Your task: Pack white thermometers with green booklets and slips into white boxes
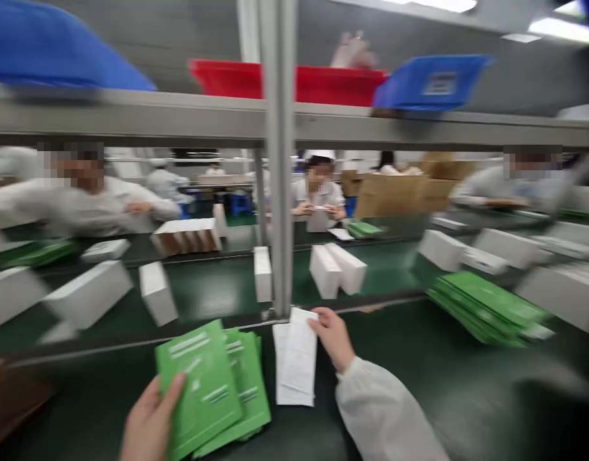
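Note:
My left hand (153, 419) grips a green printed packet (201, 378) by its left edge, the thumb lying on its front. Behind and to the right of it, more green packets (251, 390) overlap in a small fanned pile; whether the hand holds these too I cannot tell. My right hand (333, 338) pinches the upper right corner of a folded white paper leaflet (298, 365), thumb and finger closed on it. A second white sheet shows at the leaflet's left side. Fine print on the papers is blurred.
A metal post (279, 192) rises just beyond the leaflet. White boxes (326, 272) stand on the green conveyor belt (212, 282) ahead. Stacked green packets (486, 307) lie at right. Overhead, a shelf (179, 118) carries a red bin (328, 84) and blue bins. Co-workers sit across the line.

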Motion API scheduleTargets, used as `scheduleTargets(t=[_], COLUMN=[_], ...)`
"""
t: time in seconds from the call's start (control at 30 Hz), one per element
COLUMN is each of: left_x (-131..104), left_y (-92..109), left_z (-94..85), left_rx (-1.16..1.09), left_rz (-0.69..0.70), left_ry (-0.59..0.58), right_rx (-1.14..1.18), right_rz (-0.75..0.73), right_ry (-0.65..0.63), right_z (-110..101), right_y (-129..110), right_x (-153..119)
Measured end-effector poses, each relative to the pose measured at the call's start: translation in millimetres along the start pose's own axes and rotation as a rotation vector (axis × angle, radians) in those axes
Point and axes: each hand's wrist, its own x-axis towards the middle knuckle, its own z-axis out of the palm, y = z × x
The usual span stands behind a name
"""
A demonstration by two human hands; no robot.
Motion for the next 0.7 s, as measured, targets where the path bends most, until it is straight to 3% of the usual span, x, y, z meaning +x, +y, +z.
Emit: scheduleTargets(t=[0.1, 0.33, 0.7], left_x=[-9, -12, -17], left_y=[6, 11, 11], left_z=[-20.3, -14.9, -19.7], left_rx=[-0.218, -0.278, -0.379], left_rz=[-0.09, -0.017, -0.006], left_ry=[-0.08, -0.124, -0.157], right_rx=[0.021, -0.09, -0.074], right_rz=[0.029, 0.155, 0.313], right_ry=[-0.104, -0.103, -0.087], right_z=[5, 12, 11], right_y=[6, -1, -6], right_x=[0, -15, -13])
